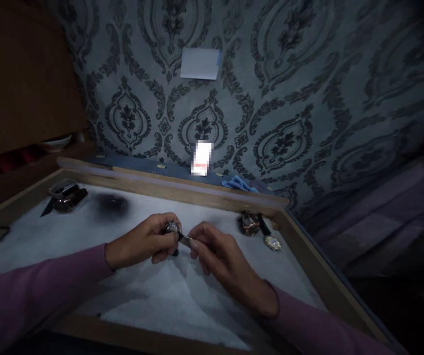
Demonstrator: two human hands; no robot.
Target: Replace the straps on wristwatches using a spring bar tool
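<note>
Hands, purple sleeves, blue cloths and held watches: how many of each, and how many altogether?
Hands: 2, left hand and right hand
Purple sleeves: 2, left sleeve and right sleeve
Blue cloth: 1
Held watch: 1
Total: 6

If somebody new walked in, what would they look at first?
Probably the bright, blurred white rectangle in the middle, against the dark-patterned wall. Next, perhaps, the two hands below it: the left hand holds a watch above the white surface, and the right hand is close beside it.
</note>
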